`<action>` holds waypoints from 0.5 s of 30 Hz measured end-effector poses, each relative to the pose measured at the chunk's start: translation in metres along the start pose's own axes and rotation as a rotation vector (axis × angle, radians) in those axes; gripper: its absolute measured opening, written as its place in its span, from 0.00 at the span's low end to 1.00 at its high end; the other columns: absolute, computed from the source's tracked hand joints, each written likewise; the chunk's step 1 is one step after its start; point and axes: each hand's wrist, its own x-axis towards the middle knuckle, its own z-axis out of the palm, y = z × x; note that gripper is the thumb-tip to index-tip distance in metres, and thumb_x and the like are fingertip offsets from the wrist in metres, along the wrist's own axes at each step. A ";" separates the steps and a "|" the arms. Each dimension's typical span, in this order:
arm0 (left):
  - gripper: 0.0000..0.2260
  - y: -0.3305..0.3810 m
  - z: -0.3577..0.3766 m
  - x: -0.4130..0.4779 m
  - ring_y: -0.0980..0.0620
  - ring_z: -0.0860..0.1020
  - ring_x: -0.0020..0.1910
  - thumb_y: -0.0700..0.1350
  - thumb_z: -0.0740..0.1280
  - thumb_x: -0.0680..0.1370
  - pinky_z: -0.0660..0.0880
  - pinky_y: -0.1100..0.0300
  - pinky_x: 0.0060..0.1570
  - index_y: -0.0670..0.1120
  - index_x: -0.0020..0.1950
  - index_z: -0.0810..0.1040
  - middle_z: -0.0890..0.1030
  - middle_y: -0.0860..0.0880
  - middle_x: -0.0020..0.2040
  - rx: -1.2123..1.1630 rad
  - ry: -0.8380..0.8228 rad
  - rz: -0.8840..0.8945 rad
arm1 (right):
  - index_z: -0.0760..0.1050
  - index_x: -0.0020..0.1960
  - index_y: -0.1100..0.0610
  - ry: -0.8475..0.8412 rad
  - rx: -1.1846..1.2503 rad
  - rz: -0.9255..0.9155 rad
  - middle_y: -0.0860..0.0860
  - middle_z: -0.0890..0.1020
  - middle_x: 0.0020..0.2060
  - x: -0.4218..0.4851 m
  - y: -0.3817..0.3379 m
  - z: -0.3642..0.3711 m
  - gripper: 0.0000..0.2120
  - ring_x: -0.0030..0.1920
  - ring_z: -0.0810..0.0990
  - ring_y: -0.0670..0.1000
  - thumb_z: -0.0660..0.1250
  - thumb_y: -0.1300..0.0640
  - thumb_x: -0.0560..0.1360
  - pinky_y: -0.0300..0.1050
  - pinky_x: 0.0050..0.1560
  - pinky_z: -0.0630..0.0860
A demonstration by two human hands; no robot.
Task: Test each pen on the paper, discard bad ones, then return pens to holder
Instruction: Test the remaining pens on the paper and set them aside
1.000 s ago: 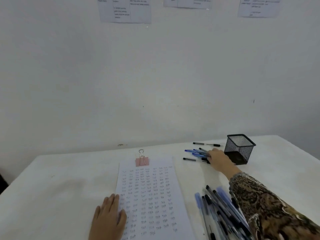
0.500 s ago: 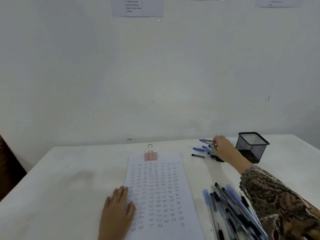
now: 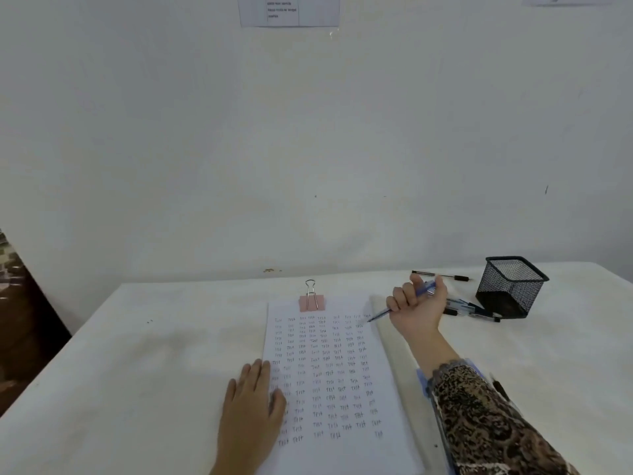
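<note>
A paper (image 3: 337,375) filled with rows of small written marks lies on a white table (image 3: 137,371), with a pink clip (image 3: 311,302) on its top edge. The left hand (image 3: 251,409) rests flat on the paper's lower left edge. At the paper's upper right corner the right hand (image 3: 419,310) grips a blue pen (image 3: 381,315), its tip at the sheet. Right of the paper lie loose pens (image 3: 469,308), then a mesh holder (image 3: 512,286) standing upright. A black pen (image 3: 445,275) lies beyond them.
</note>
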 end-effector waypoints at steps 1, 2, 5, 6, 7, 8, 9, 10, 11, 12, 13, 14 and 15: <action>0.44 0.000 0.000 0.001 0.55 0.47 0.75 0.61 0.29 0.61 0.40 0.61 0.70 0.48 0.76 0.49 0.50 0.52 0.76 -0.012 -0.003 -0.001 | 0.76 0.28 0.54 0.012 0.065 0.000 0.47 0.60 0.17 0.000 0.004 -0.002 0.19 0.20 0.52 0.47 0.59 0.41 0.66 0.34 0.24 0.52; 0.44 -0.001 0.000 0.001 0.55 0.47 0.75 0.61 0.30 0.61 0.40 0.61 0.70 0.48 0.76 0.49 0.50 0.52 0.76 -0.014 -0.004 0.000 | 0.78 0.30 0.54 0.009 0.114 0.004 0.47 0.60 0.18 0.001 0.007 -0.004 0.19 0.22 0.51 0.48 0.59 0.40 0.66 0.35 0.25 0.52; 0.41 -0.001 0.006 0.002 0.50 0.56 0.74 0.61 0.36 0.66 0.47 0.58 0.69 0.45 0.74 0.59 0.59 0.49 0.74 0.018 0.016 0.004 | 0.80 0.33 0.53 0.008 0.138 0.021 0.47 0.57 0.19 0.006 0.012 -0.007 0.17 0.26 0.48 0.48 0.58 0.43 0.65 0.36 0.26 0.50; 0.37 -0.002 0.008 0.002 0.47 0.64 0.71 0.59 0.41 0.68 0.53 0.54 0.67 0.43 0.71 0.66 0.66 0.47 0.71 0.026 0.001 -0.003 | 0.80 0.32 0.53 0.014 0.133 0.029 0.46 0.57 0.19 0.008 0.013 -0.008 0.16 0.25 0.48 0.48 0.58 0.44 0.65 0.35 0.24 0.50; 0.33 -0.005 0.011 0.002 0.45 0.69 0.67 0.57 0.45 0.70 0.58 0.52 0.64 0.42 0.67 0.71 0.72 0.45 0.67 0.018 -0.002 -0.017 | 0.80 0.32 0.53 0.011 0.135 0.031 0.47 0.58 0.18 0.010 0.013 -0.008 0.17 0.25 0.48 0.47 0.58 0.44 0.66 0.34 0.22 0.50; 0.31 -0.007 0.012 0.003 0.44 0.71 0.65 0.56 0.47 0.71 0.61 0.51 0.63 0.42 0.65 0.73 0.74 0.45 0.65 0.023 -0.006 -0.028 | 0.80 0.33 0.53 0.004 0.147 0.030 0.47 0.59 0.17 0.012 0.013 -0.009 0.18 0.24 0.48 0.47 0.58 0.42 0.68 0.34 0.21 0.51; 0.30 -0.008 0.011 0.004 0.45 0.73 0.64 0.56 0.48 0.70 0.63 0.51 0.62 0.42 0.64 0.74 0.75 0.46 0.64 0.053 -0.013 -0.024 | 0.79 0.35 0.54 -0.004 0.162 0.029 0.46 0.60 0.17 0.013 0.012 -0.008 0.21 0.23 0.48 0.46 0.59 0.38 0.69 0.35 0.20 0.51; 0.29 -0.010 0.011 0.004 0.46 0.75 0.62 0.55 0.49 0.70 0.66 0.51 0.60 0.42 0.62 0.76 0.77 0.46 0.62 0.088 -0.008 -0.009 | 0.79 0.38 0.55 -0.004 0.167 0.030 0.46 0.61 0.18 0.015 0.011 -0.008 0.23 0.21 0.50 0.46 0.60 0.35 0.66 0.36 0.20 0.52; 0.27 -0.011 0.009 0.004 0.47 0.79 0.57 0.54 0.52 0.69 0.72 0.51 0.55 0.42 0.58 0.79 0.80 0.46 0.58 0.106 -0.011 0.001 | 0.78 0.41 0.56 0.011 0.160 0.028 0.46 0.63 0.19 0.018 0.011 -0.008 0.24 0.19 0.54 0.44 0.62 0.35 0.65 0.35 0.19 0.54; 0.25 -0.010 0.006 0.004 0.48 0.81 0.51 0.53 0.53 0.68 0.76 0.51 0.48 0.42 0.54 0.81 0.82 0.47 0.54 0.127 -0.021 0.017 | 0.77 0.44 0.57 0.038 0.130 0.026 0.45 0.66 0.20 0.022 0.010 -0.009 0.22 0.18 0.61 0.43 0.62 0.37 0.69 0.33 0.18 0.59; 0.24 -0.009 0.005 0.004 0.48 0.83 0.48 0.53 0.54 0.67 0.77 0.52 0.44 0.43 0.51 0.83 0.83 0.47 0.51 0.155 -0.036 0.032 | 0.76 0.47 0.59 0.065 0.089 0.036 0.46 0.71 0.21 0.026 0.011 -0.012 0.20 0.20 0.70 0.43 0.59 0.41 0.75 0.33 0.20 0.67; 0.24 -0.010 0.006 0.005 0.49 0.83 0.46 0.53 0.54 0.66 0.78 0.53 0.42 0.43 0.49 0.83 0.84 0.47 0.49 0.195 -0.044 0.054 | 0.76 0.49 0.60 0.086 0.046 0.062 0.49 0.77 0.25 0.031 0.012 -0.015 0.21 0.24 0.78 0.45 0.55 0.44 0.79 0.35 0.25 0.75; 0.24 -0.010 0.007 0.005 0.49 0.83 0.45 0.53 0.54 0.66 0.78 0.53 0.41 0.43 0.49 0.83 0.84 0.48 0.48 0.219 -0.052 0.065 | 0.76 0.50 0.61 0.101 -0.005 0.091 0.52 0.81 0.30 0.035 0.013 -0.019 0.23 0.30 0.82 0.49 0.51 0.44 0.81 0.40 0.31 0.79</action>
